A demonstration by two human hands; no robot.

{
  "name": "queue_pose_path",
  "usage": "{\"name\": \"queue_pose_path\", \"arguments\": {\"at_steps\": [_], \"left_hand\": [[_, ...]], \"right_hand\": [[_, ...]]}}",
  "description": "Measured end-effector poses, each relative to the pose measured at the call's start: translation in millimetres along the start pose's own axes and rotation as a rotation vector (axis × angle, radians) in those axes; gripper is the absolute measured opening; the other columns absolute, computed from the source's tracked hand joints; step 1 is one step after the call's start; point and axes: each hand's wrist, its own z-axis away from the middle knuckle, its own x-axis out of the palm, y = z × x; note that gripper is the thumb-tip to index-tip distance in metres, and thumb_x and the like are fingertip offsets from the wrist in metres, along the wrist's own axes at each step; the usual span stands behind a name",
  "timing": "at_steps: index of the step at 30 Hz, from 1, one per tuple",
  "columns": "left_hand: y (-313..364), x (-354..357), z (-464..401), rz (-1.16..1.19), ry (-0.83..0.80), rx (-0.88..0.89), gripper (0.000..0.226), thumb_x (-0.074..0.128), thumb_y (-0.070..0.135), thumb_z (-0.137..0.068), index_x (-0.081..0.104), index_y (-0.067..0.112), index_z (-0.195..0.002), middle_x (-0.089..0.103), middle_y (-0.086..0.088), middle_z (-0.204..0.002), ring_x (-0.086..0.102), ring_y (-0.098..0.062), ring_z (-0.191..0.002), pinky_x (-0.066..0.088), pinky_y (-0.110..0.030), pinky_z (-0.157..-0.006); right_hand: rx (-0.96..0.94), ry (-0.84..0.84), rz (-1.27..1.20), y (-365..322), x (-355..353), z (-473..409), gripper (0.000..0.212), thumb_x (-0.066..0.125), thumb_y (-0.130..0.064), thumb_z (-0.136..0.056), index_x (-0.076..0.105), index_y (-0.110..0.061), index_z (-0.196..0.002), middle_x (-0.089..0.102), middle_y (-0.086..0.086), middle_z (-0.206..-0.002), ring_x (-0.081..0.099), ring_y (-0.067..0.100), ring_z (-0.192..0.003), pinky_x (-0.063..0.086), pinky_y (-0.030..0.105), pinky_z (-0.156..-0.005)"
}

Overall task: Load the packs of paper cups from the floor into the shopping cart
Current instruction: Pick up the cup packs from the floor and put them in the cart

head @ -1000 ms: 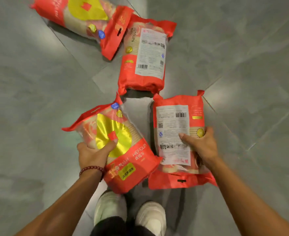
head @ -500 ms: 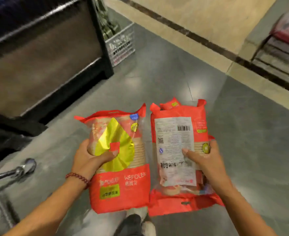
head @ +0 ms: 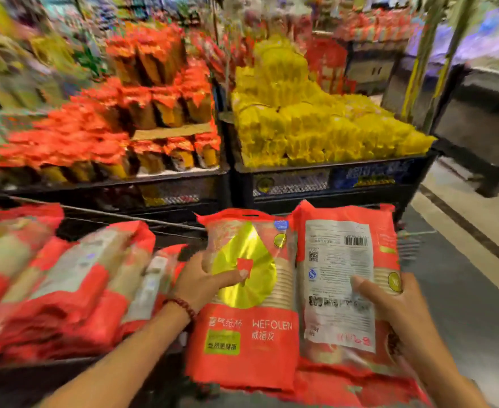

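View swung up from floor to cart [head: 101,214] w/ packs [head: 65,287]; L hand [head: 201,282] grip closed on front-up pack [head: 248,319], R hand [head: 389,304] on label-up pack [head: 342,260].

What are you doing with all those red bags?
A person holds two red packs of paper cups, one in each hand. The left hand grips the pack with the gold front; the right hand grips the pack showing its barcode label. More red packs already lie piled on the left, in what seems to be the cart.
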Motion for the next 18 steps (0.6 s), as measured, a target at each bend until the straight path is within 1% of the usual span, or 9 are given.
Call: {"name": "queue_pose_path", "arguments": {"at_steps": [3,5,6,9,11,12,15,16,18], "left_hand": [[14.6,-88.3,-3.7,-0.031,0.061,0.057,0.063,0.081,0.047,-0.034,0.073,0.014,-0.088,0.075,0.005,-0.078,0.069,-0.005,-0.070,0.053,-0.019,-0.066],[17.4,-147.0,-7.1,-0.016,0.062,0.067,0.051,0.081,0.045,-0.035,0.074,0.020,-0.079,0.075,0.010,-0.071,0.068,-0.002,-0.067,0.052,-0.019,-0.066],[19.7,-174.9,-8.3,-0.011,0.076,0.057,0.047,0.080,0.047,-0.034,0.075,0.024,-0.075,0.075,0.011,-0.072,0.069,-0.004,-0.069,0.053,-0.023,-0.069],[23.0,-256.0,-13.2,-0.012,0.102,0.047,0.042,0.079,0.047,-0.033,0.076,0.028,-0.069,0.076,0.005,-0.079,0.070,-0.015,-0.078,0.053,-0.037,-0.084],[25.5,-307.5,-16.4,-0.011,0.106,0.034,0.049,0.082,0.048,-0.028,0.076,0.025,-0.071,0.076,0.004,-0.078,0.070,-0.017,-0.077,0.053,-0.040,-0.085],[27.3,-330.6,-17.1,-0.012,0.115,0.018,0.051,0.082,0.049,-0.025,0.076,0.025,-0.070,0.076,0.005,-0.076,0.070,-0.016,-0.075,0.053,-0.040,-0.083],[31.7,-391.2,-15.9,-0.007,0.139,-0.013,0.049,0.083,0.043,-0.031,0.073,0.019,-0.073,0.075,0.003,-0.071,0.070,-0.013,-0.067,0.057,-0.030,-0.071],[32.8,-407.5,-14.3,0.003,0.148,-0.023,0.051,0.085,0.042,-0.030,0.072,0.018,-0.074,0.074,0.005,-0.066,0.070,-0.010,-0.062,0.055,-0.025,-0.063],[32.8,-435.6,-10.6,0.012,0.163,-0.039,0.054,0.087,0.042,-0.029,0.072,0.018,-0.075,0.073,0.008,-0.061,0.069,-0.006,-0.055,0.050,-0.018,-0.053]], "right_hand": [[-0.056,-0.109,-0.005,-35.0,80.0,5.8,0.091,0.094,-0.056,-0.043,0.062,-0.011,-0.115,0.078,0.012,-0.101,0.078,0.033,-0.084,0.063,0.054,-0.078],[-0.066,-0.127,-0.010,-52.8,135.0,10.3,0.107,0.094,-0.062,-0.033,0.062,-0.005,-0.118,0.078,0.016,-0.100,0.079,0.033,-0.082,0.064,0.044,-0.068],[-0.074,-0.154,-0.021,-60.9,161.7,14.2,0.106,0.095,-0.058,-0.034,0.061,-0.003,-0.118,0.078,0.017,-0.100,0.079,0.032,-0.081,0.063,0.040,-0.064],[-0.104,-0.184,-0.060,-86.0,236.3,25.7,0.083,0.091,-0.043,-0.050,0.062,-0.003,-0.117,0.078,0.018,-0.098,0.079,0.032,-0.080,0.064,0.044,-0.069],[-0.109,-0.232,-0.051,-102.5,281.9,35.8,0.061,0.090,-0.029,-0.066,0.066,-0.001,-0.115,0.079,0.018,-0.096,0.078,0.034,-0.081,0.064,0.048,-0.077],[-0.118,-0.231,-0.046,-108.6,303.1,38.0,0.059,0.090,-0.028,-0.067,0.067,0.000,-0.114,0.079,0.018,-0.096,0.078,0.033,-0.081,0.064,0.043,-0.074],[-0.123,-0.226,-0.038,-123.9,361.0,44.6,0.075,0.091,-0.038,-0.058,0.062,-0.001,-0.117,0.077,0.016,-0.099,0.078,0.029,-0.080,0.060,0.031,-0.061],[-0.131,-0.248,-0.026,-128.8,377.9,46.8,0.084,0.092,-0.044,-0.051,0.062,-0.002,-0.117,0.077,0.015,-0.099,0.078,0.028,-0.081,0.061,0.031,-0.060],[-0.115,-0.279,-0.008,-137.5,408.2,48.9,0.107,0.096,-0.059,-0.033,0.063,-0.003,-0.119,0.077,0.015,-0.102,0.079,0.029,-0.083,0.065,0.042,-0.071]]}}
